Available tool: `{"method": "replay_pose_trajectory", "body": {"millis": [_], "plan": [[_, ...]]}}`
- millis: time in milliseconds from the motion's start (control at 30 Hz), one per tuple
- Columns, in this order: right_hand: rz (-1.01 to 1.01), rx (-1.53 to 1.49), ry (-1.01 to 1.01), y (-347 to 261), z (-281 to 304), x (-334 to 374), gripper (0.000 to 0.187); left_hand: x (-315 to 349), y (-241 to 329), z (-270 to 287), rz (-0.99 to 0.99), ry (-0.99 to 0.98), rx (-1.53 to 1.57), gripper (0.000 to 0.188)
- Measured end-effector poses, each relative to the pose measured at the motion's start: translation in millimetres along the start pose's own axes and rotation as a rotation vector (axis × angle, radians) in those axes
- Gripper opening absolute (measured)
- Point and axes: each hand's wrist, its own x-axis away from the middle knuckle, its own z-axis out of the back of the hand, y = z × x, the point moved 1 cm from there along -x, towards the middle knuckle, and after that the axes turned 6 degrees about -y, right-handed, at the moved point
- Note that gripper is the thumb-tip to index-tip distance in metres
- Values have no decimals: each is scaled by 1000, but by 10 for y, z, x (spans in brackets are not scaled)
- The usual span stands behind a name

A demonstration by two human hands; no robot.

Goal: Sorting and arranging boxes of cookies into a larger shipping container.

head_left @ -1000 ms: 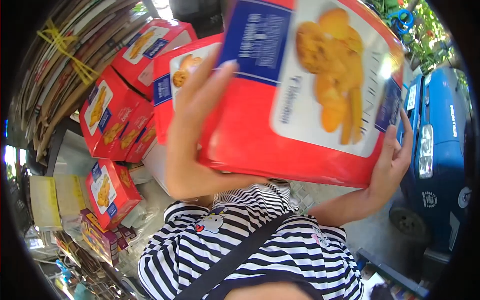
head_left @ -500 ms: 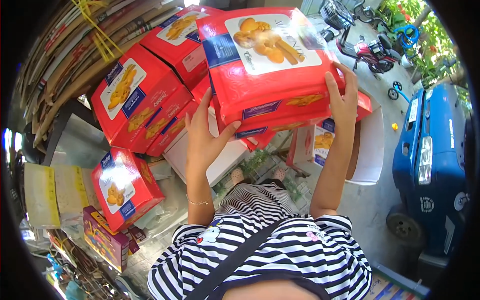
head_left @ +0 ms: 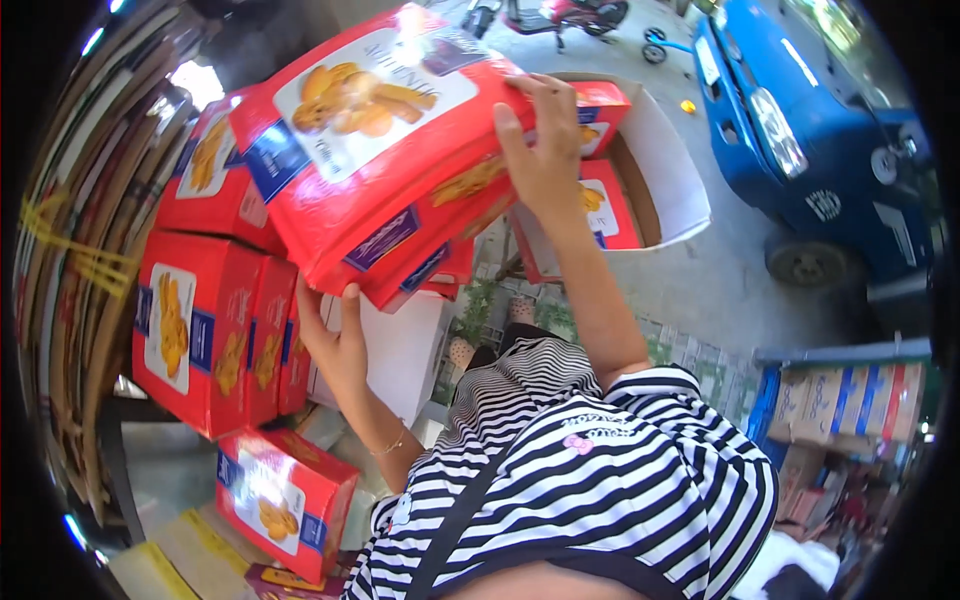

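Note:
Two red biscuit boxes are held tilted before me, one against the underside of the other. The top red biscuit box [head_left: 375, 110] has a picture of biscuits and a blue patch on its face. My right hand [head_left: 545, 145] grips its right edge, fingers curled over the top. At the lower near corner my left hand [head_left: 340, 335] supports the pair, thumb against the box and other fingers partly hidden below. Left of them, more red biscuit boxes [head_left: 190, 325] stand stacked. Beneath my left forearm lies a white box surface [head_left: 395, 360].
An open white carton [head_left: 665, 190] with red boxes inside stands at right. Flattened cardboard [head_left: 70, 290] is piled far left. Another red biscuit box [head_left: 285, 500] sits lower left. A blue vehicle [head_left: 790, 130] and a motorbike [head_left: 570, 15] are beyond.
My view has turned to the right, and the held boxes now sit further left in it, tilted more. My left hand has moved from the near side to the lower corner.

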Motion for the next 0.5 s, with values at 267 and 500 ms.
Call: {"method": "replay_pose_trajectory", "body": {"millis": [267, 500], "plan": [[93, 13, 160, 149, -41, 32, 29, 98, -183, -16, 53, -39, 48, 53], [104, -29, 198, 222, -112, 61, 30, 336, -348, -138, 139, 205, 51, 22]]}}
